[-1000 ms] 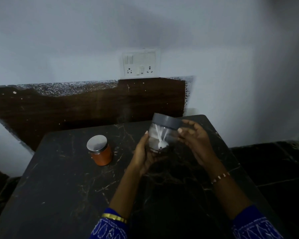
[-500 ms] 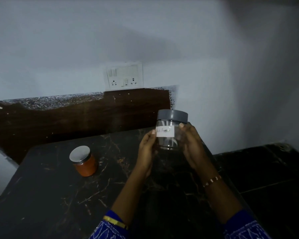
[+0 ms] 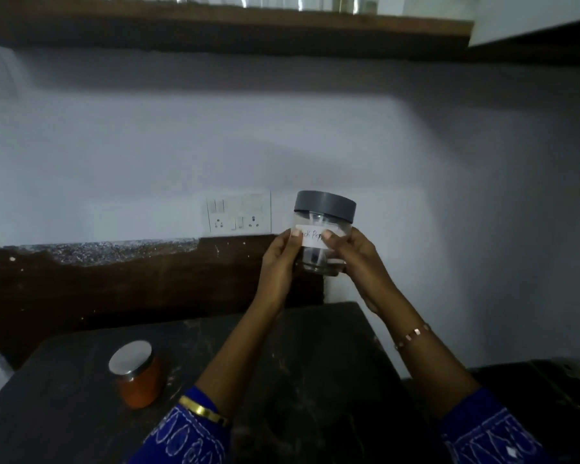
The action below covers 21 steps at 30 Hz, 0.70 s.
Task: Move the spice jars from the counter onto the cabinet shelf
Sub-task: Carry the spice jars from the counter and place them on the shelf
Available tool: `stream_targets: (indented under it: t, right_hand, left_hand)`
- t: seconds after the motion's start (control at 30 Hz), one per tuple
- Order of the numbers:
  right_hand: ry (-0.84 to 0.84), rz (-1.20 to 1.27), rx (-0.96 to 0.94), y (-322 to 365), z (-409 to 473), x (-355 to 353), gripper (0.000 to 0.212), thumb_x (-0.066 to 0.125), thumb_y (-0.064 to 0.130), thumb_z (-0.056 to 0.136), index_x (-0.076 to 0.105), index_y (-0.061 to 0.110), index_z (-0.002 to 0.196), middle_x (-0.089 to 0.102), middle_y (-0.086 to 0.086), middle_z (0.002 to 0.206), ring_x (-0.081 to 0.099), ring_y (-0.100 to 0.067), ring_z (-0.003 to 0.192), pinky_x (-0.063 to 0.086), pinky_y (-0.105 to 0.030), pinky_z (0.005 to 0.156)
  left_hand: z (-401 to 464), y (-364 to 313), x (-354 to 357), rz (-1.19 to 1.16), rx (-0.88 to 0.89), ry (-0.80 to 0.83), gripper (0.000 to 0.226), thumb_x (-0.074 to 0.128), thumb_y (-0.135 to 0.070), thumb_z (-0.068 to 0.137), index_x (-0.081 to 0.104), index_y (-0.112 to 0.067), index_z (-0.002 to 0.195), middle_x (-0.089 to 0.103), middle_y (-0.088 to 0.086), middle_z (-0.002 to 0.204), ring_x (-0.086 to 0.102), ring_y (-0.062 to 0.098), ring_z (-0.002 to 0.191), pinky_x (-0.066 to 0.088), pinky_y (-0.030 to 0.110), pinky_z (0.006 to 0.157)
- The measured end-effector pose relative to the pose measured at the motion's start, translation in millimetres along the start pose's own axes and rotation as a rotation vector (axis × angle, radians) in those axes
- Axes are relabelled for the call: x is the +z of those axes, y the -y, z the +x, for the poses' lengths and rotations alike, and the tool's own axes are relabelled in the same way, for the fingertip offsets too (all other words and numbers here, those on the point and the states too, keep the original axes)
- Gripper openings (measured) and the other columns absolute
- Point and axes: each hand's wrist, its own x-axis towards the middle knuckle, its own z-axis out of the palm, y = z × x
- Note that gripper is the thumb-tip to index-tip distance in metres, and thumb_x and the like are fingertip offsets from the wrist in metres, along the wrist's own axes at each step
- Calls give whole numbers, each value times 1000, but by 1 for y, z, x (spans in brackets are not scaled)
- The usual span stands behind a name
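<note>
Raised higher, clear grey-lidded jar (image 3: 322, 236) looking empty, both hands' fingers (image 3: 283, 252) gripping it, orange-filled jar (image 3: 138, 380) on counter (image 3: 64, 413)

both my arms reach forward and up, forearms converging. my left hand (image 3: 279, 262) and right hand (image 3: 355, 259) face each other, palms inward, thumbs pressed forward and fingers curled round what they grip between them. a bangle circles each wrist.

One head-worn camera looks forward at the wall (image 3: 315, 135), close over the desk (image 3: 64, 380); the shelf (image 3: 215, 20) edges the top; wide-angle, no second view.
</note>
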Motion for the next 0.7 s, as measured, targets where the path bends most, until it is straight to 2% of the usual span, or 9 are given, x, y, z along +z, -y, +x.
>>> stream_targets:
  t: [0.07,0.2,0.37,0.4,0.5,0.6,0.7]
  right_hand:
    - [-7,-11,-61,24,17,-6,51,58,25,89,39,15,135,57,-7,125,59,-25,110,52,-22,78]
    - [-57,-7,-190,74,51,-16,52,61,28,87,37,14,130,58,-12,126,61,-28,109,52,-37,90]
    - [-94,-59,-367,136,94,-30,52,62,30,87,43,10,130,56,-15,127,59,-30,112,52,-46,95]
    - [-94,-55,-399,149,101,-34,49,61,28,87,45,9,129,58,-15,125,60,-30,111,52,-45,94]
    - [-80,-5,-477,185,123,-47,42,60,24,88,50,6,125,63,-13,118,63,-26,106,54,-39,90]
    - [-122,-6,-554,218,143,-62,46,61,26,88,49,7,128,65,-10,108,66,-24,98,55,-34,83]
    - [-214,-110,-621,244,165,-80,51,61,30,87,43,14,132,62,-6,105,63,-19,94,52,-27,78]
  left_hand:
    - [17,-22,9,21,80,-4,33,38,-27,97,53,-9,121,64,0,103,63,13,95,54,26,83]
    - [53,-73,28,74,232,-40,37,38,-28,97,49,-10,128,61,1,108,60,8,95,53,19,80]
    - [99,-131,48,216,427,-88,40,42,-32,96,49,-11,129,57,9,124,59,20,110,50,26,90]
    - [108,-142,52,235,456,-95,40,43,-31,96,50,-10,128,58,9,124,60,20,108,51,23,88]
    - [133,-175,68,249,533,-54,34,44,-27,96,53,-6,122,63,3,105,63,7,89,53,10,72]
    - [159,-206,88,262,567,-72,43,49,-33,94,50,-7,128,65,9,111,64,15,93,54,19,81]
    - [181,-227,110,320,630,-81,41,49,-32,94,46,-11,129,62,-3,91,59,0,71,47,3,58]
